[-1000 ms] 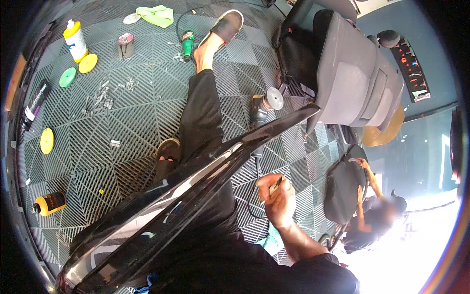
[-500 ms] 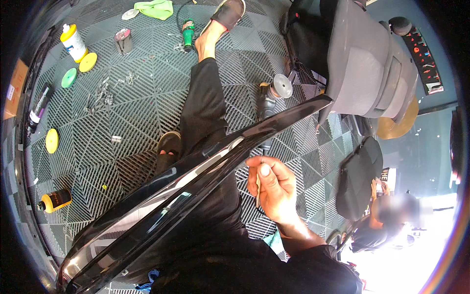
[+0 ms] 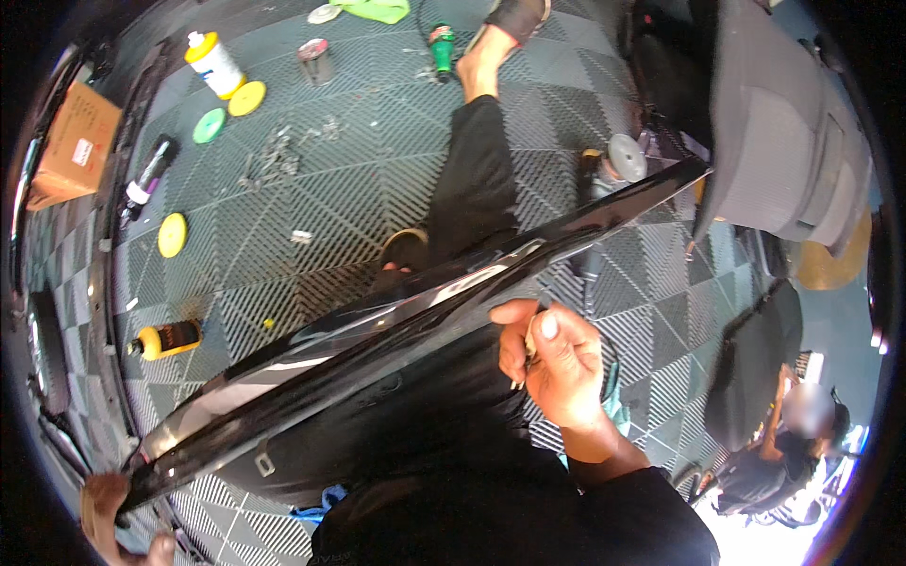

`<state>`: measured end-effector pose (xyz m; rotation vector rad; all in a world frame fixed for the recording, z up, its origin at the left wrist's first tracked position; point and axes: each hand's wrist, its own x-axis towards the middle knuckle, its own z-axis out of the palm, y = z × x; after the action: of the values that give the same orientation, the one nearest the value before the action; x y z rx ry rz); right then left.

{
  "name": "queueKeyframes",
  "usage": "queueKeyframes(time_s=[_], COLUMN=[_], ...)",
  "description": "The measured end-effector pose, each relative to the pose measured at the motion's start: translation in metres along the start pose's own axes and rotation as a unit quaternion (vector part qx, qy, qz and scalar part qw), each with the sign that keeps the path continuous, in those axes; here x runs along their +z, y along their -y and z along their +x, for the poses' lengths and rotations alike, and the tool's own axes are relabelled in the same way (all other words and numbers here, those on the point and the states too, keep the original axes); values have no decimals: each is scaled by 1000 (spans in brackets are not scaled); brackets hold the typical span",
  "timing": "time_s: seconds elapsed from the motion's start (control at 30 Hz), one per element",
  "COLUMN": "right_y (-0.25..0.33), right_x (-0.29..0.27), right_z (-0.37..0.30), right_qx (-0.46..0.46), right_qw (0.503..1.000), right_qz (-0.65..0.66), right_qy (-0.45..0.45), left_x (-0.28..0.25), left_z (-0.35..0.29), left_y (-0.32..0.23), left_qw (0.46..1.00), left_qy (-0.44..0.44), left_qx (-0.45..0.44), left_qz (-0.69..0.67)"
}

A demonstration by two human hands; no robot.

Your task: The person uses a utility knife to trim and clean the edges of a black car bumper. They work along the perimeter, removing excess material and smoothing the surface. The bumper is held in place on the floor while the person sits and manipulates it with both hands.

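Note:
A long glossy black trim panel (image 3: pixel 396 354) lies diagonally across my lap, from the lower left up to the right. At its lower left end is my left hand (image 3: pixel 109 514), fingers curled over the tip and thumb apart. My right hand (image 3: pixel 564 363) is held just above my lap, beside the panel's near edge. Between its thumb and fingers is a small thin piece (image 3: pixel 531 346), tan with a dark tip; its kind is too small to make out. A metal clip (image 3: pixel 265 459) shows near the panel's underside.
Around the grated tile floor stand a yellow-capped bottle (image 3: pixel 217 68), polishing pads (image 3: pixel 173 235), an orange bottle (image 3: pixel 168 340), a green soda bottle (image 3: pixel 441 49), a cup (image 3: pixel 315 62) and a polisher (image 3: pixel 613 162). A grey seat (image 3: pixel 788 123) is at right; another person (image 3: pixel 769 472) sits beyond.
My left hand has come into view at the panel's lower left end. The view has swung left, showing a cardboard box more fully. My right hand still pinches the small piece.

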<state>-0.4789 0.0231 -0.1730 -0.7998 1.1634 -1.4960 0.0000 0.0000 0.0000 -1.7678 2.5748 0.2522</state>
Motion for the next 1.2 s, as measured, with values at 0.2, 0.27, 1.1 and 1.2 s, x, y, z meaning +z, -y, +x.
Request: queueKeyframes(time_s=[0.2,0.27,1.1,1.2], right_y=[-17,-17,-40,-37], right_x=[5,3,42,47], right_z=[17,19,35,32], right_qx=[-43,-58,-49,-85], right_qw=[998,998,993,996], right_qz=[42,25,108,23], right_qy=[9,-1,9,11], left_x=[0,16,85,84], left_z=[66,86,166,170], left_y=[-69,-64,-119,-118], left_qw=[995,994,969,970], left_qy=[-80,-106,-217,-216], left_qx=[-28,14,37,49], left_qz=[57,30,-113,-105])
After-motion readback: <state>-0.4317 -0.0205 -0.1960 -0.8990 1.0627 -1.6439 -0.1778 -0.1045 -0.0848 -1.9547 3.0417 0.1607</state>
